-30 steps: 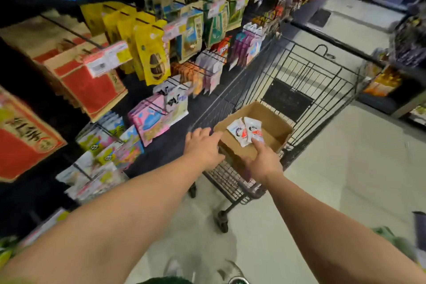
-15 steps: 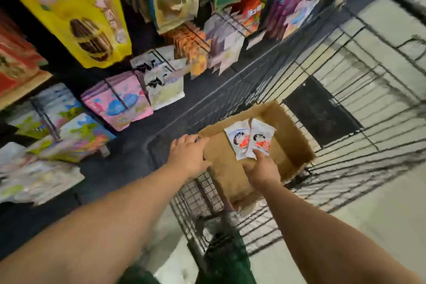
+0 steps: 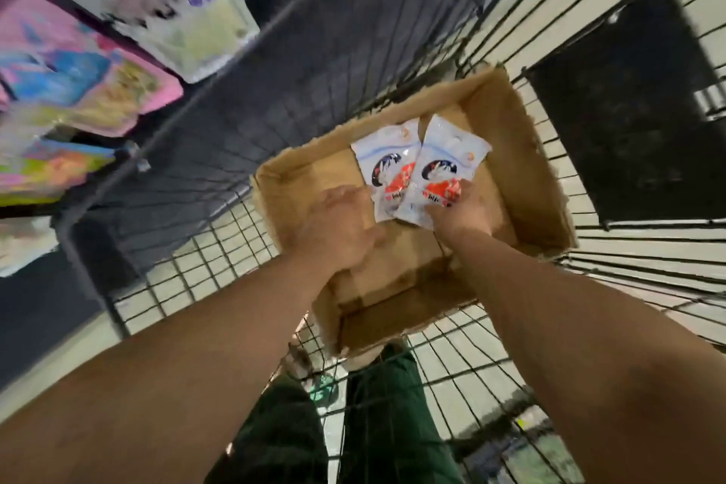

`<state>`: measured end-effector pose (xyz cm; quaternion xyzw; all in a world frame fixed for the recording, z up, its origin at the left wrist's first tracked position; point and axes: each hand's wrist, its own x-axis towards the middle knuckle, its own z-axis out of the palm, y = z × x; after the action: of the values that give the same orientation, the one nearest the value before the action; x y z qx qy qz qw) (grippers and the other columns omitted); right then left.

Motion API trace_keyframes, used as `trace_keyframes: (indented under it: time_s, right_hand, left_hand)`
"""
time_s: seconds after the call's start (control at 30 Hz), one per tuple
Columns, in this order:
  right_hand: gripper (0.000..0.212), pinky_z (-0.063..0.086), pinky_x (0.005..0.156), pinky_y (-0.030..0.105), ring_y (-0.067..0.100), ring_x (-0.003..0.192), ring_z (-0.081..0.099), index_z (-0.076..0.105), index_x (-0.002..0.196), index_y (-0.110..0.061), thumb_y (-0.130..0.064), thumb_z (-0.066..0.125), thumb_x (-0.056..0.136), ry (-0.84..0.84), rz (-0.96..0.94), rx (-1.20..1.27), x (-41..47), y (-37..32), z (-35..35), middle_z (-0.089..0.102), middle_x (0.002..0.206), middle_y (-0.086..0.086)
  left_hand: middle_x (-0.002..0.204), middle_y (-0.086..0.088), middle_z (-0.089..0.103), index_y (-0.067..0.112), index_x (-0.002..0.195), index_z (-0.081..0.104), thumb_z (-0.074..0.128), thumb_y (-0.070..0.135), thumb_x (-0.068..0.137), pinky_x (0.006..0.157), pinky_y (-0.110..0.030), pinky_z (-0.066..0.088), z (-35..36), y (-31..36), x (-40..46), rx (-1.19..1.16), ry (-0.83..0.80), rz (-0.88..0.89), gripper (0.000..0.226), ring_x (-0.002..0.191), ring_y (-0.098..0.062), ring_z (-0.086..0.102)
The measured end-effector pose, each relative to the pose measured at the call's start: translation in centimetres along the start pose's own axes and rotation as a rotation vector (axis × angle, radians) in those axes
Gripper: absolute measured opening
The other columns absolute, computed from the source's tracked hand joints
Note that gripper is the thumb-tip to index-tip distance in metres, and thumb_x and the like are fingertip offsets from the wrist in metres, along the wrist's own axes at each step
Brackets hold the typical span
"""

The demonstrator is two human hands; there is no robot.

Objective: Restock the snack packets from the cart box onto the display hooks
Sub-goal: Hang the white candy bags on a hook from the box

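Just the one cam, strapped to my head, pointing steeply down and forward along my forearms into the cart [image 3: 589, 259]. It's close over the cardboard box [image 3: 522, 153], wide-angle, shelves [image 3: 129, 51] at the left edge, my legs at the bottom.

A shop aisle is showing here: colourful snack packets [image 3: 90, 90] are hanging on a dark display left of the hands, and a wire shopping cart [image 3: 220, 248] is standing under them.
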<state>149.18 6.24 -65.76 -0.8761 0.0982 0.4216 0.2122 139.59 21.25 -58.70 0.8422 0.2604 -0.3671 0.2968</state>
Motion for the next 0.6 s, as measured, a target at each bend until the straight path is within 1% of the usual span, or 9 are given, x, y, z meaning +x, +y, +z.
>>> trace_keyframes:
  time_s: [0.07, 0.17, 0.27, 0.33, 0.43, 0.47, 0.53, 0.57, 0.6]
  right_hand:
    - [0.078, 0.044, 0.103, 0.042, 0.032, 0.125, 0.051, 0.027, 0.148, -0.016, -0.035, 0.067, 0.084, -0.003, 0.049, 0.046, 1.4, 0.4, 0.8, 0.048, 0.140, 0.011]
    - [0.077, 0.044, 0.104, 0.038, 0.029, 0.125, 0.052, 0.039, 0.142, -0.010, -0.039, 0.074, 0.079, 0.013, 0.166, 0.118, 2.7, 0.9, 1.7, 0.053, 0.137, 0.012]
    - [0.081, 0.043, 0.106, 0.039, 0.027, 0.127, 0.051, 0.042, 0.138, -0.014, -0.041, 0.080, 0.073, 0.025, 0.237, 0.233, 3.2, 1.1, 2.1, 0.054, 0.137, 0.007]
    - [0.077, 0.047, 0.103, 0.039, 0.024, 0.123, 0.055, 0.048, 0.134, -0.017, -0.036, 0.084, 0.068, 0.029, 0.248, 0.305, 3.0, 1.5, 2.2, 0.058, 0.133, 0.005]
    - [0.065, 0.054, 0.091, 0.036, 0.021, 0.110, 0.062, 0.054, 0.127, -0.017, -0.024, 0.084, 0.070, -0.029, 0.211, 0.338, 2.2, 2.6, 1.8, 0.064, 0.120, 0.002]
    - [0.062, 0.055, 0.083, 0.030, 0.017, 0.103, 0.062, 0.054, 0.125, -0.017, -0.021, 0.083, 0.071, -0.070, 0.176, 0.350, 1.6, 2.9, 1.6, 0.065, 0.114, -0.002]
    - [0.054, 0.047, 0.065, 0.014, 0.009, 0.088, 0.060, 0.053, 0.117, -0.016, -0.016, 0.083, 0.072, -0.160, 0.061, 0.352, 0.0, 3.0, 1.1, 0.063, 0.098, -0.008]
    - [0.051, 0.044, 0.060, 0.010, 0.009, 0.086, 0.060, 0.052, 0.112, -0.017, -0.014, 0.083, 0.072, -0.215, -0.002, 0.325, -0.6, 2.9, 1.1, 0.062, 0.092, -0.009]
    - [0.051, 0.045, 0.061, 0.009, 0.010, 0.087, 0.062, 0.052, 0.110, -0.016, -0.011, 0.083, 0.071, -0.291, -0.066, 0.286, -1.1, 2.7, 1.1, 0.062, 0.090, -0.008]
  left_hand:
    - [0.160, -0.007, 0.027, 0.023, 0.155, 0.025, 0.058, 0.046, 0.094, 0.118, -0.032, 0.018, 0.7, -0.1, 1.2, -0.004, -0.021, -0.007, 0.073, 0.147, -0.025, 0.022]
    - [0.159, -0.005, 0.030, 0.024, 0.155, 0.025, 0.060, 0.047, 0.092, 0.119, -0.035, 0.021, 1.6, -0.4, 2.6, -0.020, -0.026, -0.038, 0.075, 0.146, -0.027, 0.025]
    - [0.156, -0.006, 0.036, 0.024, 0.153, 0.029, 0.061, 0.045, 0.092, 0.115, -0.036, 0.025, 1.9, -0.1, 3.0, -0.027, -0.017, -0.050, 0.072, 0.142, -0.028, 0.030]
    - [0.154, -0.008, 0.039, 0.023, 0.151, 0.031, 0.062, 0.040, 0.093, 0.113, -0.036, 0.027, 1.9, 0.2, 2.9, -0.048, -0.018, -0.054, 0.069, 0.141, -0.028, 0.032]
    - [0.152, -0.007, 0.040, 0.024, 0.151, 0.033, 0.066, 0.040, 0.091, 0.112, -0.038, 0.032, 1.9, 0.5, 2.8, -0.124, -0.003, -0.084, 0.070, 0.139, -0.027, 0.035]
    - [0.152, -0.006, 0.041, 0.024, 0.150, 0.034, 0.068, 0.041, 0.089, 0.112, -0.038, 0.035, 1.9, 0.6, 2.9, -0.171, 0.007, -0.100, 0.072, 0.139, -0.027, 0.037]
    - [0.148, -0.001, 0.046, 0.024, 0.149, 0.035, 0.076, 0.044, 0.082, 0.108, -0.037, 0.040, 2.2, 0.7, 3.1, -0.382, 0.029, -0.168, 0.081, 0.135, -0.024, 0.043]
    - [0.146, 0.001, 0.048, 0.023, 0.149, 0.036, 0.081, 0.043, 0.076, 0.107, -0.037, 0.042, 2.2, 0.8, 3.1, -0.543, 0.030, -0.229, 0.088, 0.133, -0.022, 0.047]
    - [0.141, 0.001, 0.053, 0.021, 0.147, 0.039, 0.086, 0.040, 0.071, 0.106, -0.038, 0.045, 2.4, 0.7, 3.0, -0.715, 0.030, -0.289, 0.092, 0.129, -0.021, 0.051]
